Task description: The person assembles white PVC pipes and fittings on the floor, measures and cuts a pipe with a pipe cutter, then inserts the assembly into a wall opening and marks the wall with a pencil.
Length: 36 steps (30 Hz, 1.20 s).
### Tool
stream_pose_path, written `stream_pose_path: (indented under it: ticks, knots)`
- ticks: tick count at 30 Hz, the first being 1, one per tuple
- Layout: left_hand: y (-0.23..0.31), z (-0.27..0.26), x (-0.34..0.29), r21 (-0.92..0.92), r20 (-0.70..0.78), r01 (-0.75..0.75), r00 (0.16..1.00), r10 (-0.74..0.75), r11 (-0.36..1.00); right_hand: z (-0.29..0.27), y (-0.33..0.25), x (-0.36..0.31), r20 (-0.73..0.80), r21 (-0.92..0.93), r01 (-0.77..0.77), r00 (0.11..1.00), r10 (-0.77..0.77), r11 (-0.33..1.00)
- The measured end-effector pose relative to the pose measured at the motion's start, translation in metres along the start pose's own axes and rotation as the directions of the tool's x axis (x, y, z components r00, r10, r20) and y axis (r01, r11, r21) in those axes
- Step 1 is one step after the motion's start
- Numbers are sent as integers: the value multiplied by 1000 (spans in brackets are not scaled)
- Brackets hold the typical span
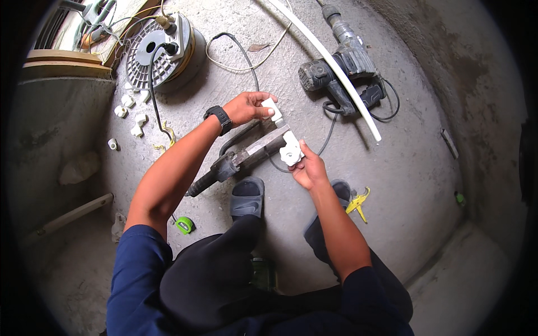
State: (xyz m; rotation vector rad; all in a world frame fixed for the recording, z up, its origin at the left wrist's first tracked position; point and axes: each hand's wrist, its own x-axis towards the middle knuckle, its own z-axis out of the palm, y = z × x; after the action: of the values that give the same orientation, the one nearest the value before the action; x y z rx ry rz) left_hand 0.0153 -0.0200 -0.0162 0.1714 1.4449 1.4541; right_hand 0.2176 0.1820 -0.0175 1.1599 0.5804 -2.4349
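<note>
White plastic fitting (272, 110) pinched in L hand (246, 107) grip, just above heater tool (246, 157) tip. R hand (308, 168) grip clamps 2nd white fitting (291, 150) at tip's other side. Tool axis runs lower-left to upper-right on concrete floor (414, 185); both hands equally near.

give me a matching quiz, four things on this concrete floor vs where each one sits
Things:
1. white fitting
2. tape measure
3. cable reel
4. yellow pipe cutter

Places:
A. upper left of the floor
B. held in the right hand
C. beside the right foot
D. under the left forearm, left of the knee

Pairs: 1-B, 2-D, 3-A, 4-C
</note>
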Motion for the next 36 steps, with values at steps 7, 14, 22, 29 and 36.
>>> stream_pose_path:
  ticks: [7, 14, 22, 29, 36]
  knots:
    - [-4, 2, 3, -38, 7, -8, 1000, 8, 999, -10, 2, 11, 34, 181, -76, 997, 71, 980]
    - [-5, 4, -4, 147, -32, -60, 997, 66, 987, -13, 3, 11, 203, 205, -153, 973, 111, 967]
    - [9, -3, -11, 182, -128, -35, 990, 59, 983, 1, 51, -14, 21, -469, 608, 732, -681, 640]
    - [10, -5, -6, 256, -80, -46, 994, 68, 966, -10, 31, -7, 468, -822, 532, 426, -774, -204]
    - [19, -7, 7, 325, -27, 9, 1000, 0, 946, -16, 23, -2, 541, -780, 576, 426, -725, -244]
